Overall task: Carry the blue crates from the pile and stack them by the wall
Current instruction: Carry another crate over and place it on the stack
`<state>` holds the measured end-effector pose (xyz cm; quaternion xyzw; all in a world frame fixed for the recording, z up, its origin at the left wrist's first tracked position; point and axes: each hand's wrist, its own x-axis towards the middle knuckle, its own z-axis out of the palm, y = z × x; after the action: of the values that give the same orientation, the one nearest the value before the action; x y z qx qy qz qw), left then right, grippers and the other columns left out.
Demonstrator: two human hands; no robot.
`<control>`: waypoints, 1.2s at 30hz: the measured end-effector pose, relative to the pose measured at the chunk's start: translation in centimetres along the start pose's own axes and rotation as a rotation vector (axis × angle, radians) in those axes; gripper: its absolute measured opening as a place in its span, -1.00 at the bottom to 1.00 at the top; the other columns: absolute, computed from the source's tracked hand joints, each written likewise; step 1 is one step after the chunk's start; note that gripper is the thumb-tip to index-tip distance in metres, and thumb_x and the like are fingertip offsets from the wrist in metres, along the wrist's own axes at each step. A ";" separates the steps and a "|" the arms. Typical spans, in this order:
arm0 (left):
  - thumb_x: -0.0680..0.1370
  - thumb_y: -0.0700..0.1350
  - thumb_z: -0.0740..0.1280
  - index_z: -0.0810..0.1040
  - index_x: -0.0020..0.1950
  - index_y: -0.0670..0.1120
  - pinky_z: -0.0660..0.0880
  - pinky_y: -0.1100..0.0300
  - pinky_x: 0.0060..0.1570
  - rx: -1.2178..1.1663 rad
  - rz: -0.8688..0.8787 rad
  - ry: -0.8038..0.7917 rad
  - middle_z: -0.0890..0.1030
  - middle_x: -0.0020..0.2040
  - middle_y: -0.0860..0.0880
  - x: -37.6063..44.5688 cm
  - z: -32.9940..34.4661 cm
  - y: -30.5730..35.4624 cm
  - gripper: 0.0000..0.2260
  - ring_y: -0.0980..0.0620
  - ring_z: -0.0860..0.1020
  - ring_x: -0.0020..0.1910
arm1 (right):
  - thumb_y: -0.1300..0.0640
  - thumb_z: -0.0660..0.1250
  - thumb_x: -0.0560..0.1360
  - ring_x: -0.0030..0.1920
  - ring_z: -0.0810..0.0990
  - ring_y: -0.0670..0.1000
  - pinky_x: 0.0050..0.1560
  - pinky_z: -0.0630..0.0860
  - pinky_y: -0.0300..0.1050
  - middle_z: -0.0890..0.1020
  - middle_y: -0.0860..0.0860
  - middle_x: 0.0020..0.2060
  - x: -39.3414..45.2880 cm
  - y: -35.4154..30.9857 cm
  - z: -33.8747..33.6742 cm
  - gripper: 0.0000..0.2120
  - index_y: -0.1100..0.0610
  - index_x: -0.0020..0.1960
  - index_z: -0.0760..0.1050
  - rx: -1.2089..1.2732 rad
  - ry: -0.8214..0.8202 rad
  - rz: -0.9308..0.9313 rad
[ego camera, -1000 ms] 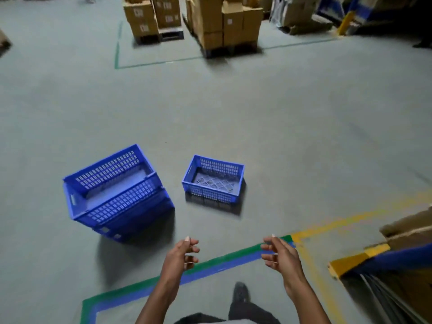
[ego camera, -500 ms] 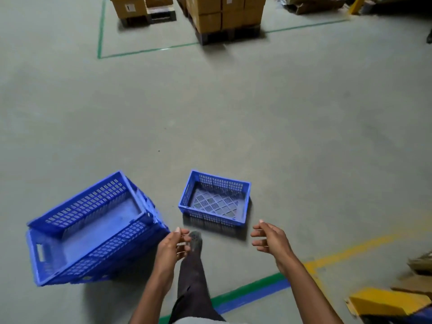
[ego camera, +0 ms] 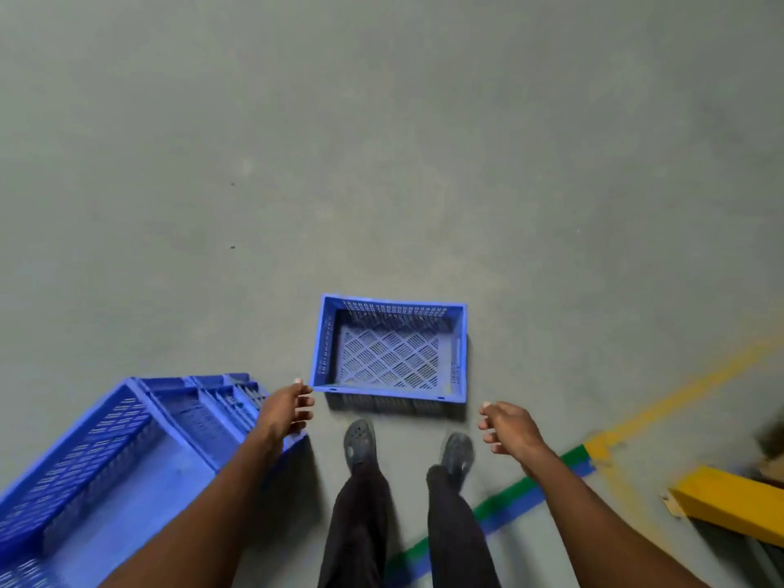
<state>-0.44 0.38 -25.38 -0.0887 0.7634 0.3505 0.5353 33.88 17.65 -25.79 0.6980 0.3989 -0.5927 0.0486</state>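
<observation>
A small blue perforated crate (ego camera: 389, 349) sits upright on the grey floor right in front of my feet. To its left, larger blue crates (ego camera: 114, 456) lie tilted, one nested in another. My left hand (ego camera: 285, 409) hovers by the small crate's near left corner, fingers loosely curled, holding nothing. My right hand (ego camera: 507, 426) hangs just off the crate's near right corner, fingers also loosely curled and empty. Neither hand touches the crate.
My two dark shoes (ego camera: 359, 444) stand just short of the small crate. Green and blue floor tape (ego camera: 509, 500) runs behind them, meeting a yellow line (ego camera: 679, 396). A yellow barrier (ego camera: 729, 502) lies at the right edge. Bare concrete floor stretches ahead.
I have stepped up to the small crate and tilted my view down; the cardboard pallets have left the frame. Both hands have spread apart toward the crate's near corners.
</observation>
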 end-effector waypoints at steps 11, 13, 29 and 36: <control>0.66 -0.11 0.24 0.56 -0.12 -0.07 0.52 0.05 -0.18 0.311 0.116 0.123 0.59 -0.14 -0.19 31.2 5.4 -3.1 -0.80 -0.08 0.51 -0.28 | -0.01 0.28 0.61 -0.31 0.59 0.13 -0.28 0.52 -0.09 0.67 0.13 -0.14 30.5 2.6 5.0 -0.71 0.22 0.04 0.56 -0.187 0.019 0.090; 0.62 -0.06 0.26 0.56 -0.08 -0.04 0.58 -0.11 0.01 0.408 0.214 0.240 0.64 -0.10 -0.17 36.1 5.0 -4.7 -0.86 -0.13 0.60 -0.17 | -0.12 0.27 0.57 -0.06 0.67 0.20 -0.01 0.60 0.03 0.69 0.16 0.02 36.3 4.1 6.3 -0.65 0.18 0.06 0.56 -0.264 0.061 0.092; 0.64 0.36 -0.05 0.54 -0.08 -0.08 0.43 0.20 -0.47 0.340 0.194 0.181 0.61 -0.24 -0.15 50.6 5.5 -6.5 -0.40 -0.11 0.49 -0.40 | -0.52 0.13 0.46 -0.50 0.50 0.05 -0.41 0.47 -0.13 0.55 0.09 -0.38 50.1 6.3 9.8 -0.31 0.14 -0.09 0.47 0.288 0.063 0.047; 0.49 0.50 0.06 0.55 -0.11 -0.10 0.39 0.12 -0.37 0.217 0.193 0.174 0.43 -0.40 -0.07 46.6 5.4 -5.2 -0.33 -0.07 0.38 -0.48 | -0.54 0.11 0.44 -0.52 0.34 0.04 -0.47 0.33 -0.16 0.39 0.01 -0.45 45.8 4.9 6.8 -0.34 0.08 -0.27 0.39 0.309 0.112 0.067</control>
<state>-12.92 11.15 -69.64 0.0132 0.8451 0.3067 0.4377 30.59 33.51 -69.48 0.7420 0.2816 -0.6052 -0.0622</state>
